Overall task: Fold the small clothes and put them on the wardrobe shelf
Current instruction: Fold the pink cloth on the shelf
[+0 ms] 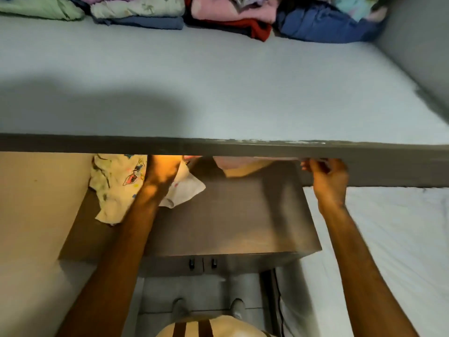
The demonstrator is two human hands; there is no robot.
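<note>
A light wardrobe shelf (218, 98) fills the upper half, with folded small clothes (150, 10) stacked along its back. Below its dark front edge, a cream printed garment (116, 186) lies crumpled on a brown cabinet top (230, 215). A pink garment (243, 164) stretches just under the shelf edge, between my hands. My left hand (162, 173) rests over a white cloth (187, 190) beside the cream garment, and the shelf edge hides its fingertips. My right hand (328, 178) pinches the pink garment's right end with curled fingers.
A grey wardrobe wall (418, 45) closes the shelf on the right. A white bed sheet (388, 239) lies to the right of the cabinet and a beige wall (36, 203) to its left. The cabinet doors' two dark handles (202, 263) and my feet show below.
</note>
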